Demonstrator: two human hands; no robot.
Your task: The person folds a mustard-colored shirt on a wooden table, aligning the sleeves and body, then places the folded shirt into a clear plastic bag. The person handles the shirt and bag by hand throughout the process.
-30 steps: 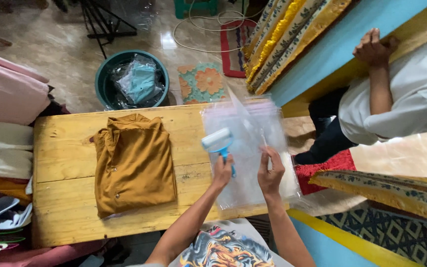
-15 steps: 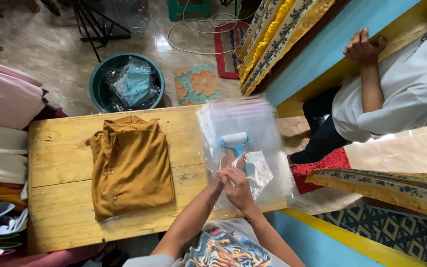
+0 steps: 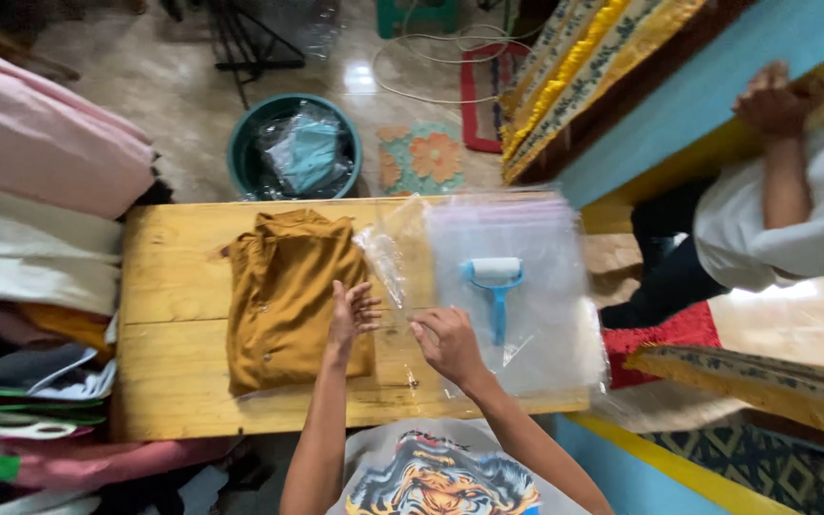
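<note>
Left hand [image 3: 353, 313] rests open on folded mustard shirt [image 3: 290, 298], pinning it flat. Right hand [image 3: 444, 341] pinches edge of clear plastic bag [image 3: 536, 250] on counter [image 3: 172, 286], prob. to hold the mouth accessible; blue lint roller [image 3: 495, 283] lies on the bag stack, weighting it.

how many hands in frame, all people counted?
3. The left hand rests at the folded mustard shirt's edge. The right hand is on the clear plastic bag. Another person's hand is top right; their other is hidden.

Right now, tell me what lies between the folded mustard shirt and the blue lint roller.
Head view: a clear plastic bag, its crumpled edge raised, on the wooden table.
</note>
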